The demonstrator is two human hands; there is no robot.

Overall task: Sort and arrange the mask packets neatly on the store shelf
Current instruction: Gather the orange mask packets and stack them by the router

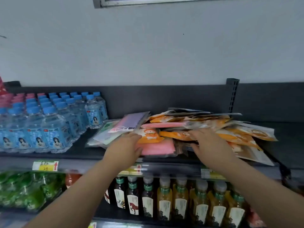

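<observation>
**Inspector:** Start with the largest item.

**Assistant:** Grey wall [148,46] behind the unit. Below it is the dark top shelf [283,129], with a slotted upright [232,94] at its back.

**Inspector:** Stock on that shelf?

**Assistant:** On the left, water bottles [49,125] with blue caps stand in rows. Just beside them, centre to right, the pile of mask packets [205,124] lies loose and overlapping, not squared. Most are orange. A purple packet [131,120] lies on its left end, and a pink packet [158,146] lies at the front edge.

**Inspector:** Lower tier?

**Assistant:** Upright drink bottles [181,199], dark ones then amber ones. Green bottles [24,190] are further left.

**Inspector:** Hands?

**Assistant:** The left hand [126,145] lies flat, fingers straight. It touches the pink packet and an orange packet [149,136] and grasps nothing. The right hand [207,142] rests on the orange packets with fingers spread. It is not clenched. Blur hides whether the thumb goes under a packet.

**Inspector:** Smallest item?

**Assistant:** A yellow price tag [45,165] with a red arrow, on the shelf's front rail.
</observation>
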